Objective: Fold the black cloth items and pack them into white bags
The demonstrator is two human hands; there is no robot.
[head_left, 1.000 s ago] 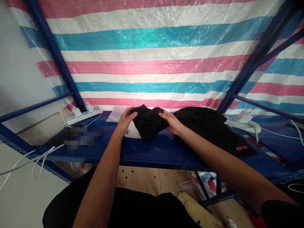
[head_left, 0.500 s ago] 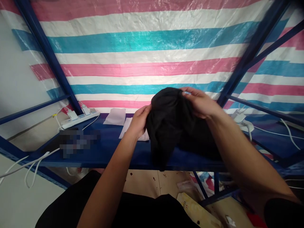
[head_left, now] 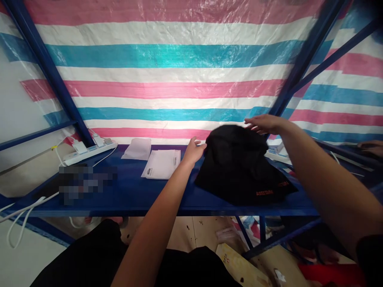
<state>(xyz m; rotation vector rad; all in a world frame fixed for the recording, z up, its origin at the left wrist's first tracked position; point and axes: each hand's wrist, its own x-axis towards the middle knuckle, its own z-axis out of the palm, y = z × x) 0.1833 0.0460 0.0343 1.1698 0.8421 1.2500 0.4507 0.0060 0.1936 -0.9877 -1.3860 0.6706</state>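
Observation:
Black fabric (head_left: pixel 239 159) lies bunched on the blue metal shelf (head_left: pixel 125 195), with orange-red lettering at its lower right. It looks like more than one layer; I cannot tell what kind of article it is. My left hand (head_left: pixel 196 150) is at its upper left edge, fingers apart, the fingertips at or touching the cloth. Over the upper right of the cloth my right hand (head_left: pixel 263 123) is stretched out with loose fingers and nothing in them. White printed envelopes or sheets (head_left: pixel 161 163) lie left of the cloth, beside a plain white sheet (head_left: pixel 137 149).
A power strip (head_left: pixel 91 153) with plugged-in chargers and white cables sits at the left back. Blue posts (head_left: pixel 50 75) frame both sides, before a striped plastic sheet (head_left: pixel 167 56). Below stands a yellow box (head_left: pixel 242 267). Another person's hand (head_left: pixel 371 147) shows at the right edge.
The black fabric has gone from being held up between both hands to lying on the shelf. Both hands have let go, and the lettering has come into view. My view has shifted slightly right.

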